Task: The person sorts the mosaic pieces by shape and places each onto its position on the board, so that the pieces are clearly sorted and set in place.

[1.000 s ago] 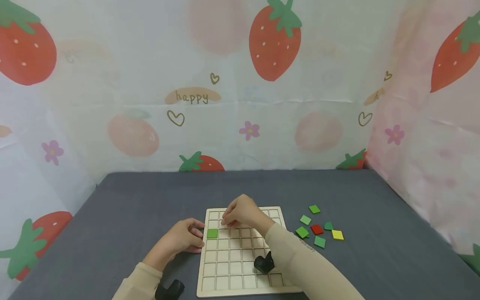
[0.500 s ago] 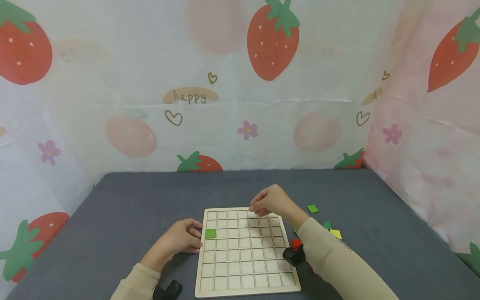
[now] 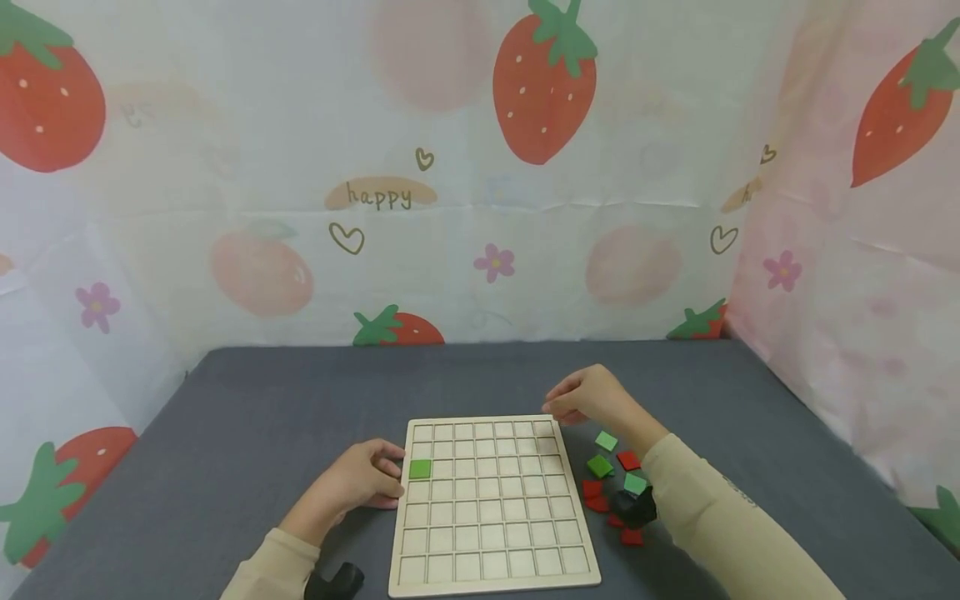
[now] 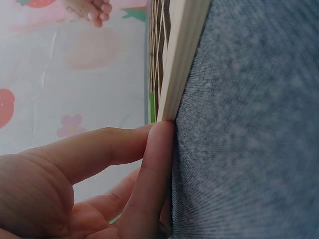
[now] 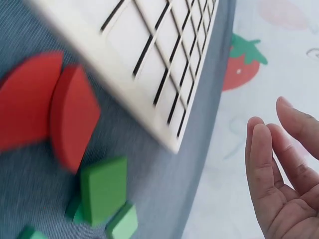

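Left hand: fingertips laid against grid board's left edge.
Right hand: held by far right corner, fingertips apart.
Green tile: seated, left column.
Loose pieces: at right; fetching apparently underway, 1 to be pinched.

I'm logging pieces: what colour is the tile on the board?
The tile is green, clearest in the head view.
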`<state>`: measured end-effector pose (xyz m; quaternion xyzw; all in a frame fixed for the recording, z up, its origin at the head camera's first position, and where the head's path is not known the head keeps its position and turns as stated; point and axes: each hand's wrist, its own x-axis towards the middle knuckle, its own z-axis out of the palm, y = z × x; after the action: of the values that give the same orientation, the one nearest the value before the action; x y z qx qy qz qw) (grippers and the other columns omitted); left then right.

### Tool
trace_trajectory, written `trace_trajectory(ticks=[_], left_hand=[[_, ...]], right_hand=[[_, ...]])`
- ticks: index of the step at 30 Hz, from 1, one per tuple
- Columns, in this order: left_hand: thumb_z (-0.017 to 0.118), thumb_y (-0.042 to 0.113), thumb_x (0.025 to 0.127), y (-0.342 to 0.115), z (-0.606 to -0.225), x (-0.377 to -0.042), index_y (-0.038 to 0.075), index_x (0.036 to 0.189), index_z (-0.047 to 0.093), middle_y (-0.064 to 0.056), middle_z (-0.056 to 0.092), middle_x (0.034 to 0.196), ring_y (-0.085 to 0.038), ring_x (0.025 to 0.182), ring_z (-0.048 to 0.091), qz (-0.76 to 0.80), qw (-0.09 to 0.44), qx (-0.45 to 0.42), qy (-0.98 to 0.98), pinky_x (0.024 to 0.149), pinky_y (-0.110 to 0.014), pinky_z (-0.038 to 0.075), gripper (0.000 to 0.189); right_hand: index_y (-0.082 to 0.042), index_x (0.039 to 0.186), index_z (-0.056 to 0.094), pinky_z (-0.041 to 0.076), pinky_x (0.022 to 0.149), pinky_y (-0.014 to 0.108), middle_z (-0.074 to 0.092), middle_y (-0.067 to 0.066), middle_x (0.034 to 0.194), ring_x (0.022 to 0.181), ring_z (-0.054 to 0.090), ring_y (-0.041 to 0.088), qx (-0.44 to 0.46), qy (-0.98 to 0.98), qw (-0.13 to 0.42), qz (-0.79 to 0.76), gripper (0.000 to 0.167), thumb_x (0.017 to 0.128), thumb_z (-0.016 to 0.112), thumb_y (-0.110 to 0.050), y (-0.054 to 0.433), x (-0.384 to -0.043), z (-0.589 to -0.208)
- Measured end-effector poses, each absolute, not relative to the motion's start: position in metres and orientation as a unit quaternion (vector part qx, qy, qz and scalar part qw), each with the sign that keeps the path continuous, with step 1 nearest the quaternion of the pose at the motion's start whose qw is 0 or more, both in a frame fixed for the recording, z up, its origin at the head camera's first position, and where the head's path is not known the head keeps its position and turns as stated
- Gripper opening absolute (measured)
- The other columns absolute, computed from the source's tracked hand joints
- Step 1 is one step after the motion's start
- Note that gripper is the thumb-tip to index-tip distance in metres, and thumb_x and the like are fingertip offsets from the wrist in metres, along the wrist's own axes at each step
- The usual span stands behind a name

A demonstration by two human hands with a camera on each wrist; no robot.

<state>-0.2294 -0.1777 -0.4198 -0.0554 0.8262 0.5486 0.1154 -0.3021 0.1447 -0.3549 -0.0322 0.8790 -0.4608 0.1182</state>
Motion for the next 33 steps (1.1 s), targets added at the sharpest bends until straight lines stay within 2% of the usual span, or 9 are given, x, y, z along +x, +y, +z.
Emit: trace_trajectory(ticks=[9,15,24,33], left_hand=[[0.07,-0.014,0.077,-0.178,-0.419,-0.229,-0.008,0.127,0.056,-0.013,0.055,0.092,-0.02,0.072,0.062,0.551,0.118,-0.051,0.825,0.064,-0.033,0.062,0.052],[0.071,-0.014,0.077,-0.178,-0.419,-0.229,-0.008,0.127,0.055,-0.013,0.055,0.092,-0.02,0.072,0.062,0.55,0.117,-0.049,0.825,0.064,-0.033,0.062,0.052],[0.07,-0.013,0.078,-0.178,-0.419,-0.23,-0.008,0.128,0.055,-0.013,0.055,0.092,-0.02,0.073,0.061,0.551,0.12,-0.048,0.825,0.065,-0.034,0.062,0.052],[0.071,-0.012,0.079,-0.18,-0.421,-0.231,-0.009,0.129,0.053,-0.013,0.055,0.093,-0.02,0.073,0.062,0.549,0.127,-0.043,0.825,0.066,-0.034,0.063,0.053]], right_hand=[[-0.001,0.107,0.074,0.062,0.084,0.041,0.075,0.012,0.097,0.087,0.073,0.025,-0.008,0.882,0.109,-0.459,0.028,0.085,0.079,-0.018,0.169,-0.305,-0.353],[0.0,0.113,0.072,0.061,0.087,0.043,0.075,0.012,0.1,0.088,0.073,0.025,0.001,0.885,0.107,-0.453,0.033,0.086,0.077,-0.02,0.184,-0.308,-0.356],[0.003,0.115,0.07,0.061,0.087,0.043,0.075,0.016,0.104,0.096,0.072,0.031,0.016,0.886,0.101,-0.453,0.034,0.089,0.075,-0.018,0.203,-0.31,-0.36],[0.004,0.113,0.071,0.061,0.087,0.042,0.076,0.014,0.101,0.091,0.073,0.025,0.03,0.885,0.101,-0.453,0.035,0.088,0.076,-0.019,0.22,-0.311,-0.363]])
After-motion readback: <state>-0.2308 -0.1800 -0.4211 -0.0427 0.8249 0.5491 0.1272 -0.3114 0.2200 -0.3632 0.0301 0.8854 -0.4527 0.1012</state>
